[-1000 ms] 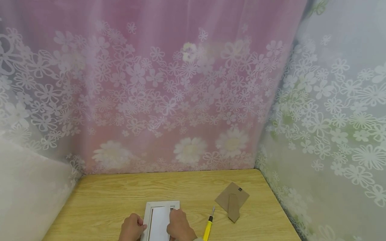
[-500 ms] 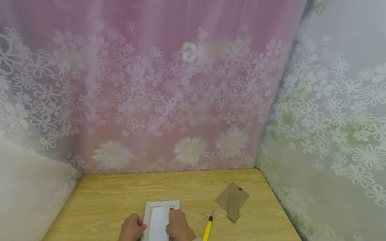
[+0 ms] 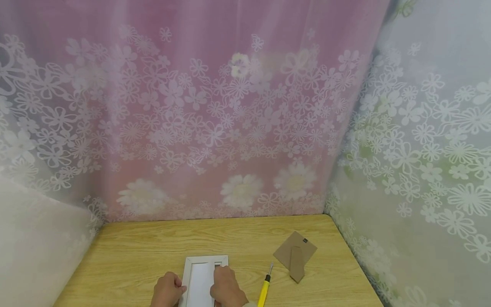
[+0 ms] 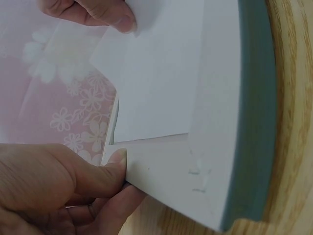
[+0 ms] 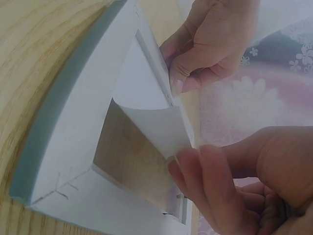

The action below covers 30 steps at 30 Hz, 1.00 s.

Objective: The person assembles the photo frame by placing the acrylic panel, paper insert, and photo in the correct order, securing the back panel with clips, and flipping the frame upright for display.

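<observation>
A white picture frame (image 3: 206, 259) lies on the table, low in the head view. White paper (image 3: 201, 283) covers most of its opening. My left hand (image 3: 168, 290) pinches the frame's left border between thumb and fingers, seen close up in the left wrist view. At the opposite side, my right hand (image 3: 228, 286) pinches the edge of the paper (image 5: 154, 125). In the right wrist view that end of the paper bends up out of the recess, and wood-coloured surface shows through the opening beneath it. The frame's near end falls outside the head view.
Right of the frame lies a yellow screwdriver (image 3: 264, 291), its metal tip pointing away. Beyond it is a brown backing board (image 3: 285, 251) with a stand leg (image 3: 296, 268). Flowered curtains (image 3: 215, 128) enclose the wooden table (image 3: 145, 243) at the back and sides.
The paper has slid left in the frame, covering the strip that showed along the left side. My right hand has shifted slightly left with it; the left hand stays put.
</observation>
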Available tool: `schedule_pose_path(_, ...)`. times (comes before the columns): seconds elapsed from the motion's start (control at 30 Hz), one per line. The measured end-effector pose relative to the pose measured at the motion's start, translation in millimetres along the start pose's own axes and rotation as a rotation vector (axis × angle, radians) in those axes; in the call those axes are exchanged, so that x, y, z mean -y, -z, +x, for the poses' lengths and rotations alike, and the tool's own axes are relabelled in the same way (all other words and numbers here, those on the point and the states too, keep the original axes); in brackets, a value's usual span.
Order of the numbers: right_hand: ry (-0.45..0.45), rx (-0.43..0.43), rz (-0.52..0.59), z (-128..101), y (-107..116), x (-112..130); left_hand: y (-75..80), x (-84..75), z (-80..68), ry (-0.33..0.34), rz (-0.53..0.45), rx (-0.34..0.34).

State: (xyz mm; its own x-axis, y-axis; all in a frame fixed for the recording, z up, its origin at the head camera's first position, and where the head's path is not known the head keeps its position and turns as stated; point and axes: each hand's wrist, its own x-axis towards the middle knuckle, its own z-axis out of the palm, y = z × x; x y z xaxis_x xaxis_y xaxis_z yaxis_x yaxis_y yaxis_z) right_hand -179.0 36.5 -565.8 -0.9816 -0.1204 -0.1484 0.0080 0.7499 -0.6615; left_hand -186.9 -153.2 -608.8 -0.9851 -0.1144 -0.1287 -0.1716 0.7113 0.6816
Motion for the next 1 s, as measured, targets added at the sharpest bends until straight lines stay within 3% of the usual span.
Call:
schedule_pose_path(0.73, -0.006, -0.002, -0.028, 0.6, -1.1, 1.2, 1.2, -0.5, 0.0, 0.013, 0.016, 0.009)
schedule_pose_path(1.0, -0.003, -0.002, -0.037, 0.7, -1.6, 1.0, 0.5, -2.6, 1.1, 0.050, 0.009, 0.032)
